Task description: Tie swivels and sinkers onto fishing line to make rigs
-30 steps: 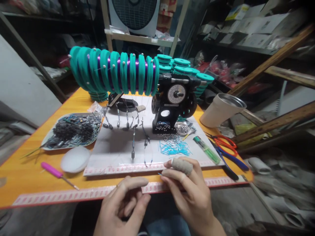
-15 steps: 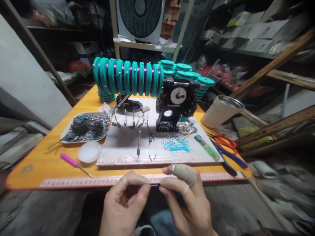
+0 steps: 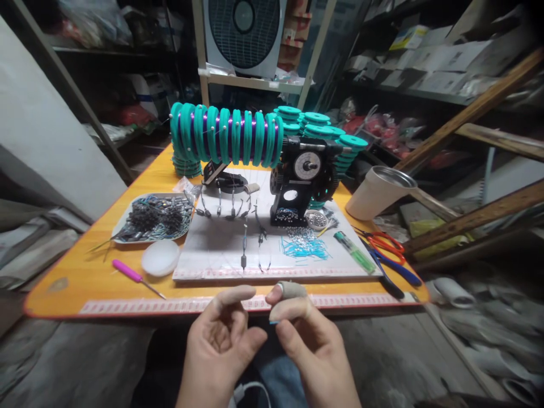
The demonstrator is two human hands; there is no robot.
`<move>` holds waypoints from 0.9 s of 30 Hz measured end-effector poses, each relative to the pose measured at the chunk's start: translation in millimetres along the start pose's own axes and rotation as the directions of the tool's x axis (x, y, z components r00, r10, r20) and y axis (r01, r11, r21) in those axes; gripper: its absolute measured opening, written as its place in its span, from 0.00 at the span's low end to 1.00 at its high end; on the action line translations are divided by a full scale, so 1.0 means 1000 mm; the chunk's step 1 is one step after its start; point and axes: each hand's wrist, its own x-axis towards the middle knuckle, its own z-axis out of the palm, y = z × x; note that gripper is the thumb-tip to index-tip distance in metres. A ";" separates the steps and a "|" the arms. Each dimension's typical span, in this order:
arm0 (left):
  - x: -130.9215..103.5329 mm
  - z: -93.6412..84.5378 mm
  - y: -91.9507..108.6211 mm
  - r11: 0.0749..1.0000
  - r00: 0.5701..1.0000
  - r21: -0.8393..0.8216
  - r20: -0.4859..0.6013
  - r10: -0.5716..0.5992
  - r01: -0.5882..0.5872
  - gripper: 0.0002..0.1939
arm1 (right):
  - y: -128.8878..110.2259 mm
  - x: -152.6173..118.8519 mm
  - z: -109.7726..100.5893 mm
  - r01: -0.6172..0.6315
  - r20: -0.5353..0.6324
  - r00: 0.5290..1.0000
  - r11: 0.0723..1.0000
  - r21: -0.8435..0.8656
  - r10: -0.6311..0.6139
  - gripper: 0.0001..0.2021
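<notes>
My left hand (image 3: pixel 225 334) is at the table's front edge, thumb and index finger apart, with nothing seen between them. Beside it, my right hand (image 3: pixel 308 334) pinches a tiny blue piece (image 3: pixel 273 322) between thumb and index finger; a grey wrap covers one of its fingers. Beyond both hands lies a white board (image 3: pixel 216 243) with a pile of thin blue pieces (image 3: pixel 306 247) and small silver beads (image 3: pixel 301 233). Dark weighted pieces on fine lines (image 3: pixel 243 259) hang under a row of teal spools (image 3: pixel 227 136), mounted on a black geared device (image 3: pixel 293 175).
On the left are a tray of dark parts (image 3: pixel 159 218), a white dish (image 3: pixel 160 259) and a pink-handled tool (image 3: pixel 127 271). A green-labelled case (image 3: pixel 355 253), blue pliers (image 3: pixel 402 270), orange-handled scissors (image 3: pixel 386 245) and a pale cup (image 3: pixel 374 195) stand or lie on the right.
My left thumb and index finger have parted and let go of the blue piece, which stays in my right hand. My right hand has turned inward slightly. The camera view has shifted a little.
</notes>
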 end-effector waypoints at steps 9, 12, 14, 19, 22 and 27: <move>0.011 -0.010 0.003 0.978 0.944 0.168 0.322 0.067 -0.127 0.02 | 0.006 -0.004 0.017 -0.468 0.275 0.881 0.626 0.623 0.385 0.08; 0.011 -0.009 0.004 0.969 0.935 0.165 0.334 0.123 -0.186 0.02 | 0.005 -0.004 0.011 -0.435 0.298 0.900 0.698 0.569 0.318 0.10; 0.012 -0.009 0.003 0.954 0.916 0.164 0.359 0.180 -0.251 0.03 | 0.004 -0.003 -0.001 -0.361 0.231 0.929 0.848 0.388 0.289 0.09; 0.016 -0.014 -0.004 0.928 0.942 0.220 0.225 0.250 -0.299 0.03 | 0.010 0.020 -0.062 0.012 -0.148 0.978 0.744 -0.668 -0.149 0.14; 0.019 -0.016 -0.007 0.858 0.907 0.327 0.290 0.306 -0.395 0.02 | 0.018 0.046 -0.104 -0.057 -0.186 0.971 0.612 -0.789 -0.150 0.17; 0.021 -0.014 -0.003 0.615 0.766 0.459 0.434 0.475 -0.642 0.06 | 0.025 0.068 -0.127 -0.150 -0.239 0.966 0.535 -0.831 -0.101 0.16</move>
